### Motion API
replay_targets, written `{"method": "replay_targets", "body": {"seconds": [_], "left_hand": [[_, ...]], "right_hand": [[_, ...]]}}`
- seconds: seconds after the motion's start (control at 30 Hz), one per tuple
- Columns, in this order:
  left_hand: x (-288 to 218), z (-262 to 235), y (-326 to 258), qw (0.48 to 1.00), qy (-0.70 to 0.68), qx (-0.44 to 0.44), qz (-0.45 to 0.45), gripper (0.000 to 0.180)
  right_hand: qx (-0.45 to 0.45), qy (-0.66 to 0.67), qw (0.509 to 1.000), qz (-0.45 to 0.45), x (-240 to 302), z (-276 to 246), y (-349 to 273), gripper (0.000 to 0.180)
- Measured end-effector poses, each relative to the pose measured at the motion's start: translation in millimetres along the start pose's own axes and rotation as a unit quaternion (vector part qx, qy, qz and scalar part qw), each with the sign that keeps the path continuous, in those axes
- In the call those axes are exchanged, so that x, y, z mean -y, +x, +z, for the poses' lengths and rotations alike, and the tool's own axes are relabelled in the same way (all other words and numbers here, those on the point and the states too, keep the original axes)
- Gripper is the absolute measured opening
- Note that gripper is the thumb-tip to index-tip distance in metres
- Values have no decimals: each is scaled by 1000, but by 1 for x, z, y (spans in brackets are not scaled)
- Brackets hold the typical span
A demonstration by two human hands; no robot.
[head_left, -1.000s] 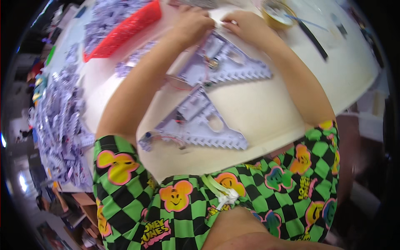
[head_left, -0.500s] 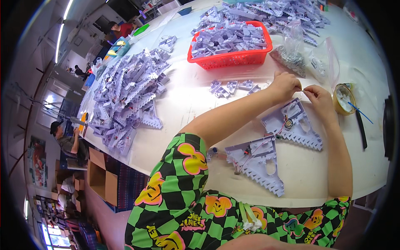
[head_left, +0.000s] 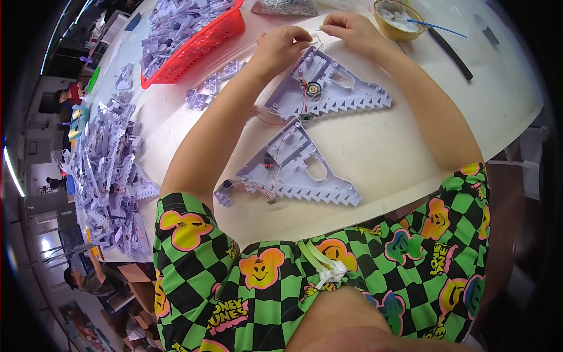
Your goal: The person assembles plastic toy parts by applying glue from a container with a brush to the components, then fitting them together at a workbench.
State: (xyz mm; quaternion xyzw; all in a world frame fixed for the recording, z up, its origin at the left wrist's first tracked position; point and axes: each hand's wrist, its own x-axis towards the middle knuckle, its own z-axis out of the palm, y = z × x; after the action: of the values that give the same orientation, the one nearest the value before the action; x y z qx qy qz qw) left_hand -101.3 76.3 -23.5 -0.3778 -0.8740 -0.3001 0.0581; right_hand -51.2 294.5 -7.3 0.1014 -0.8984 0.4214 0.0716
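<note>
My left hand point(head_left: 282, 48) is closed in a pinch above the far corner of a pale lilac toothed plastic half-shell point(head_left: 358, 97). Just to its right, my right hand point(head_left: 352, 34) pinches too, its fingertips a small gap away from the left's. A tiny white bit shows between the hands; what each one grips is too small to name. A round metal-and-black part and red wires sit inside that shell. Nearer me lies a second toothed half-shell point(head_left: 331, 186), also wired. Its wires run to a small lilac part point(head_left: 223, 192) at its left.
A red basket point(head_left: 193, 57) full of lilac parts stands far left, with small lilac pieces point(head_left: 199, 98) beside it. A large pile of toothed shells point(head_left: 111, 170) covers the left side. Beyond my hands are a bag of metal bits point(head_left: 285, 7), a yellow tub point(head_left: 404, 29) and a black bar point(head_left: 450, 54).
My view has turned and tipped down, so the table's things sit further up and left. My hands have come slightly apart, both still pinching.
</note>
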Motion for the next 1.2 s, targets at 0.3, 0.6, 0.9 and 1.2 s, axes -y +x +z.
{"method": "replay_targets", "body": {"seconds": [0.3, 0.6, 0.9, 1.2], "left_hand": [[53, -36, 9, 994, 80, -60, -35, 25], [21, 17, 28, 959, 258, 35, -112, 15], [30, 9, 1, 942, 332, -46, -26, 14], [7, 26, 10, 960, 275, -47, -16, 14]], "right_hand": [[-51, 0, 998, -38, 14, 3, 2, 14], [-85, -33, 993, -81, -6, -12, -15, 20], [-32, 52, 997, -54, 0, 10, 4, 17], [-46, -30, 995, -80, -3, -3, -16, 20]]}}
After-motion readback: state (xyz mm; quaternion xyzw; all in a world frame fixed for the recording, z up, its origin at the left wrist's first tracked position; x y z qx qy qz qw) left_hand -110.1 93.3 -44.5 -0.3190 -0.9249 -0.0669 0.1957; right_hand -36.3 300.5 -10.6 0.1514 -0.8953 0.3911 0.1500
